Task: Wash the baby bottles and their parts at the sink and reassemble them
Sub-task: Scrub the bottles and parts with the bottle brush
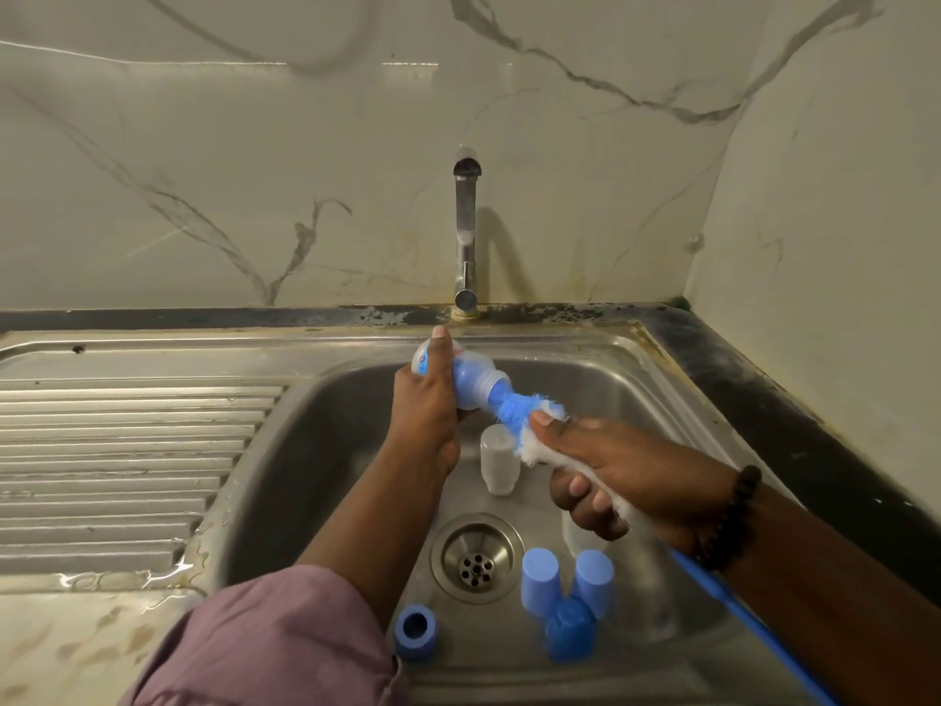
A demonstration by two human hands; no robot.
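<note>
Above the steel sink, my left hand grips a small blue-tinted baby bottle, its mouth pointing right. My right hand holds a bottle brush by its blue and white bristles, and the brush head enters the bottle's mouth. The brush's blue handle runs down to the lower right. A clear bottle lies in the basin beneath the hands. Three blue caps stand clustered right of the drain, and a blue screw ring lies at the front left of the basin.
The tap stands at the back of the sink, with no water running. A ribbed, wet draining board lies to the left. The drain sits mid-basin. A dark counter edge and marble wall close the right side.
</note>
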